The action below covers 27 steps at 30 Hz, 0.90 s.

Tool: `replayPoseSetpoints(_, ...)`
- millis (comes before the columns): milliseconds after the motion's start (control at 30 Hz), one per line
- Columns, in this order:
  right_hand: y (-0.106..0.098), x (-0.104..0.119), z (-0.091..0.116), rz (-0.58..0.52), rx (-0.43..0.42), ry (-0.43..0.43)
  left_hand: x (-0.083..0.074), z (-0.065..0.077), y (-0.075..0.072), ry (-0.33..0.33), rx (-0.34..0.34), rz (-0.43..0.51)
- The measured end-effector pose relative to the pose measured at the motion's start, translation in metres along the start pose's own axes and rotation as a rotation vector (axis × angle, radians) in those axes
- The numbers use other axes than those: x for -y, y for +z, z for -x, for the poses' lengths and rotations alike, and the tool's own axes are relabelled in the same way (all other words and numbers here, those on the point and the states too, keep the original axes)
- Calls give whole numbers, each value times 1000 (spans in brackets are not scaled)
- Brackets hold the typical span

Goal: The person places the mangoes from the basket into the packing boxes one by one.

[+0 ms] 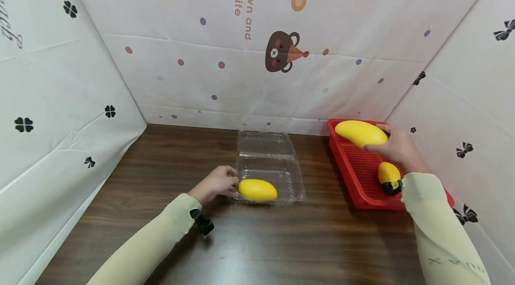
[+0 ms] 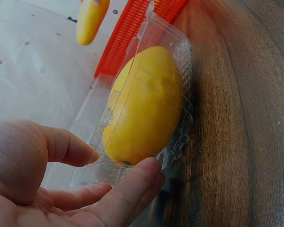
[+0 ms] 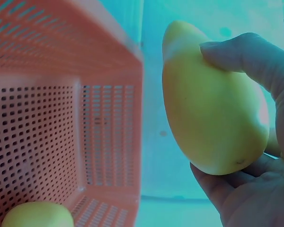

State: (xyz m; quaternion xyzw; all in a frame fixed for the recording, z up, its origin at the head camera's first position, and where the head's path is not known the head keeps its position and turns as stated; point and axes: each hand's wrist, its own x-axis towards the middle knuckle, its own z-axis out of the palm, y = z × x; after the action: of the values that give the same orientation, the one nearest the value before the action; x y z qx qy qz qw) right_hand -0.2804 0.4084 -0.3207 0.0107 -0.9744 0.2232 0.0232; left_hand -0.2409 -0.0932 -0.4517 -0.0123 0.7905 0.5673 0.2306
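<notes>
Left grip (image 2: 66, 197) on clear box (image 2: 177, 40), yellow fruit (image 2: 149, 104) inside, red basket (image 2: 117, 49) beyond.

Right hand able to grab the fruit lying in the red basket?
Probably not: the right hand grips another yellow fruit, so it would likely need to let go first. The basket is open on top, though, and the lower fruit lies nearby.

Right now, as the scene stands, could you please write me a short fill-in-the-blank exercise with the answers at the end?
1. The left hand touches the clear container, whose lid is ____, not closed.
2. The right hand holds a yellow fruit near the basket, which is coloured ____.
3. The fruit inside the container is nearer the ____ hand.
4. As the person sees it, the basket stands to the container's ____.

Missing words: open; red; left; right.
</notes>
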Motion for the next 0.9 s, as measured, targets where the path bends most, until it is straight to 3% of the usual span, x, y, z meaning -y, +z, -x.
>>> replayPoseSetpoints(433,-1,31,13,-92,-8,-73,-1,1,1,13,4,1)
replayPoseSetpoints(900,11,56,21,-106,-54,-237,0,0,2,13,-1,12)
